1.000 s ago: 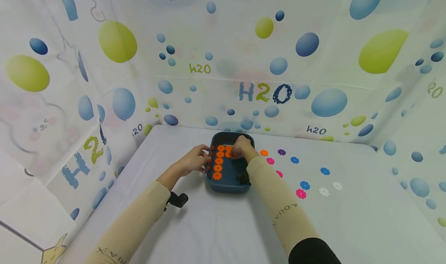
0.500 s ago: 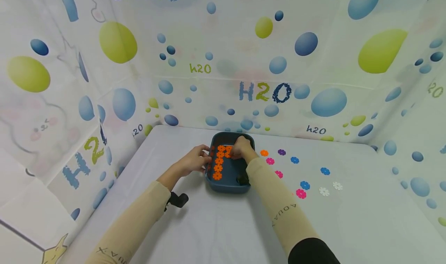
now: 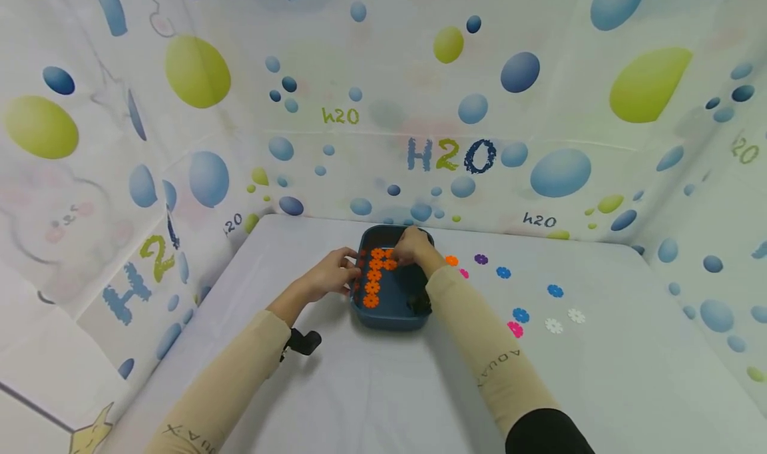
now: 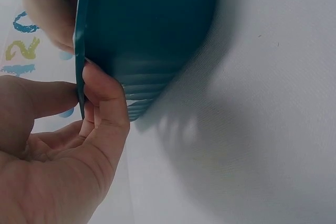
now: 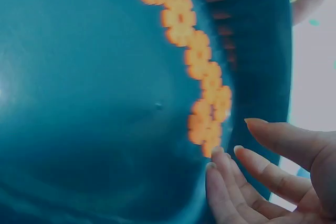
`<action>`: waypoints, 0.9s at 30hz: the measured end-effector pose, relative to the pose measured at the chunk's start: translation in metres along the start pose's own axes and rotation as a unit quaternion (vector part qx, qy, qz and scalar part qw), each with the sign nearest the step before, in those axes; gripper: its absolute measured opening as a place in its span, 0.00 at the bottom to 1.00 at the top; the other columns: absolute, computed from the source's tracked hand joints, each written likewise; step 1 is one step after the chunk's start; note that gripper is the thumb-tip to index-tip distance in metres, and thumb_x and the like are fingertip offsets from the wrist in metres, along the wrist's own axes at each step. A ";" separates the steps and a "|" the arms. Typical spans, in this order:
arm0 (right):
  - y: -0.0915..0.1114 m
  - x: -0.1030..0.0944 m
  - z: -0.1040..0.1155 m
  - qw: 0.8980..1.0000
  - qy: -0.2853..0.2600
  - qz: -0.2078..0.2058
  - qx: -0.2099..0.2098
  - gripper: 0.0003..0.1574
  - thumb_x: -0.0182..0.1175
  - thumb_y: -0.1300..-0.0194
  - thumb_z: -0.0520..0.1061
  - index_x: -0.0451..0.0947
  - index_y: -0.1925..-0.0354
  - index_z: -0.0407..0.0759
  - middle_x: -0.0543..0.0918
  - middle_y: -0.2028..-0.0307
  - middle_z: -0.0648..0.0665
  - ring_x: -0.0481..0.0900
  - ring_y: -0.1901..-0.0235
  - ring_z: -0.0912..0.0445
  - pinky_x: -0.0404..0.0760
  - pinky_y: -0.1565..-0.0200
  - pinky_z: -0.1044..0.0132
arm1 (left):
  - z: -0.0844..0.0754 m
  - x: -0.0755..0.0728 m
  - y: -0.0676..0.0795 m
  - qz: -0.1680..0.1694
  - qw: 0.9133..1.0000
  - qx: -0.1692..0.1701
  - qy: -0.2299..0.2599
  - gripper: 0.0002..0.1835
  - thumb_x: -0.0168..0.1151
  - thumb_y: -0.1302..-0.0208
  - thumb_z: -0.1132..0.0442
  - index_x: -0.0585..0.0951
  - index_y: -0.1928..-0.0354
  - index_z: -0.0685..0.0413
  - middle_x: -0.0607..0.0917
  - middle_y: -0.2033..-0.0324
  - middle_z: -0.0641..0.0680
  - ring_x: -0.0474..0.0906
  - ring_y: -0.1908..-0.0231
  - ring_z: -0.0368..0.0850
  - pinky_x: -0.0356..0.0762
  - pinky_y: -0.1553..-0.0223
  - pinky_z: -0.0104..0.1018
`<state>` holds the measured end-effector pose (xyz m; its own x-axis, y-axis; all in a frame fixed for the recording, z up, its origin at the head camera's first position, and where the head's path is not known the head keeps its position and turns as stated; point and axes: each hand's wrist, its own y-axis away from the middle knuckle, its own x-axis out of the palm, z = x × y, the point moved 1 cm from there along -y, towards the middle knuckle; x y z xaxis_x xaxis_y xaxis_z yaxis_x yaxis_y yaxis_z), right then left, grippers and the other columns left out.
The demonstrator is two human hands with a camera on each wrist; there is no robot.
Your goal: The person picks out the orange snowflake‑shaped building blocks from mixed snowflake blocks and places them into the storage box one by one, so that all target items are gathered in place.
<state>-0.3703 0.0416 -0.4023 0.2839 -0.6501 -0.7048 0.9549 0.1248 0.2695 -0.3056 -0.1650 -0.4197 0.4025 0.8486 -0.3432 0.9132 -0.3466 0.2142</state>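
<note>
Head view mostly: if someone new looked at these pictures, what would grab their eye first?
Probably the orange flowers lined up along the left side inside the blue tray. Next, the left hand pinching the tray's left rim, and the right hand reaching in at the far end of that line. Then the loose multicolored flowers on the white cloth to the tray's right, and the H2O lettering on the backdrop behind.

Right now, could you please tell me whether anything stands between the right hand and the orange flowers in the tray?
Nothing visible: the right hand is inside the tray, fingertips right at the orange flowers, though contact is hard to tell.
</note>
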 end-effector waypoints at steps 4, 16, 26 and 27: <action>0.010 -0.012 0.007 0.999 -0.011 0.011 -0.047 0.12 0.66 0.31 0.41 0.85 0.55 0.31 0.86 0.55 0.33 0.86 0.55 0.41 0.85 0.51 0.54 | 0.000 -0.001 -0.001 -0.003 1.000 -0.003 0.000 0.24 0.49 0.21 0.68 0.61 0.28 0.68 0.75 0.58 0.61 0.78 0.60 0.54 0.85 0.62 0.41; 0.049 -0.059 -0.010 0.991 0.038 0.017 -0.125 0.20 0.68 0.33 0.50 0.85 0.50 0.36 0.84 0.47 0.37 0.80 0.48 0.43 0.81 0.46 0.50 | 0.002 0.003 -0.002 -0.004 1.000 -0.013 0.002 0.24 0.49 0.21 0.68 0.62 0.28 0.66 0.75 0.57 0.62 0.77 0.59 0.54 0.84 0.62 0.40; 0.068 -0.083 -0.054 0.986 0.035 0.028 -0.160 0.25 0.68 0.31 0.49 0.80 0.44 0.35 0.83 0.50 0.38 0.81 0.51 0.45 0.84 0.53 0.56 | 0.001 0.000 -0.003 -0.002 1.000 -0.008 -0.006 0.24 0.49 0.21 0.68 0.62 0.28 0.67 0.76 0.57 0.62 0.79 0.59 0.55 0.85 0.61 0.42; 0.071 -0.085 -0.059 0.986 0.033 0.030 -0.162 0.25 0.68 0.31 0.48 0.80 0.44 0.34 0.83 0.50 0.38 0.81 0.52 0.45 0.84 0.53 0.56 | 0.001 0.000 -0.003 -0.002 1.000 -0.007 -0.007 0.24 0.49 0.21 0.68 0.61 0.28 0.67 0.76 0.57 0.62 0.79 0.59 0.54 0.85 0.61 0.42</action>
<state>-0.3216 0.1497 -0.3615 0.3361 -0.5845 -0.7385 0.9107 0.4016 0.0966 -0.3084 -0.1645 -0.4214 0.4001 0.8445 -0.3559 0.9137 -0.3375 0.2264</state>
